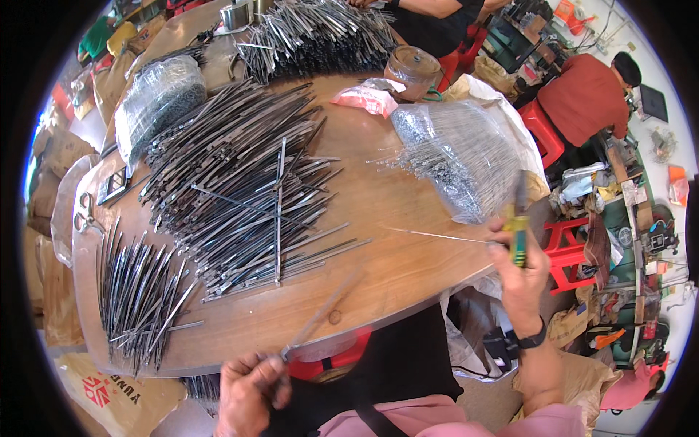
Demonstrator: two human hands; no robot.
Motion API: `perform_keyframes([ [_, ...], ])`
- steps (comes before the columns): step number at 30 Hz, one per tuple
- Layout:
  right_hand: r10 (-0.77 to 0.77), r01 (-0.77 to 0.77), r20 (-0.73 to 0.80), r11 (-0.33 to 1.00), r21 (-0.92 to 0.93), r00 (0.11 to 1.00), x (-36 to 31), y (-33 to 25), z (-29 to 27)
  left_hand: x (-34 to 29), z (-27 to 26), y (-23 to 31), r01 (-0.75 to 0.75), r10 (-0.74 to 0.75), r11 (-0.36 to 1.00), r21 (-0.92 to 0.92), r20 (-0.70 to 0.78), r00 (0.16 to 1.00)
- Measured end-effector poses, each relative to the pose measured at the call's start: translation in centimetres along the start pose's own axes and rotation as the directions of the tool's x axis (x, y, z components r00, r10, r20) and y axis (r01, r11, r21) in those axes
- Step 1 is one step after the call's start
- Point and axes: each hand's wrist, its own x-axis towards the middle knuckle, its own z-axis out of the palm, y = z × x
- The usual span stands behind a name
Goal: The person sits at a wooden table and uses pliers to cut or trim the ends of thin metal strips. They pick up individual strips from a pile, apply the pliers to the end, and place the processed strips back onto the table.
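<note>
Left hand (251,390), fingers pinched closed, grips the near end of a motion-blurred strip (318,315), whose long axis slants forward and rightward from it over the counter (408,273). Ahead and to its right, well apart, the right hand (526,273) curls closed around a tool (519,244), with a thin wire (437,234) at its fingertips, pointing left; the wire's free tip lies beyond the strip's far end, not touching it.

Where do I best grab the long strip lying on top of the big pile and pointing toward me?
Probably pinch the strip by its near end, coming from your side of the table: it lies crosswise over the big pile, and that end reaches the pile's near edge, closest to you.
</note>
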Motion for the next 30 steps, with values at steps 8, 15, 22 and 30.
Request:
perform_keyframes([
  [8, 0.406, -0.511, 0.499, -0.088, 0.855, 0.765, -4.7, 3.4, -0.6, -1.0, 3.4, -2.2, 0.008, 0.140, 0.871, -0.490, 0.266, 0.954],
  [15, 0.257, -0.606, 0.551, 0.253, 0.754, 0.794, -5.2, 0.2, 3.4, 0.3, 4.7, -2.5, 0.212, 0.040, 0.855, -0.473, 0.468, 0.883],
  [22, -0.012, -0.245, 0.475, 0.846, 0.474, 0.880, -3.2, -0.3, 2.5, -0.5, 2.2, -4.8, -0.170, 0.167, 0.985, 0.023, 0.095, 0.981],
  [30, -0.513, 0.565, 0.656, 0.810, 0.156, 0.554, -1.7, -4.9, 7.0, -0.1, 0.6, -4.0, -0.010, -0.044, 0.970, 0.244, 0.216, 0.976],
])
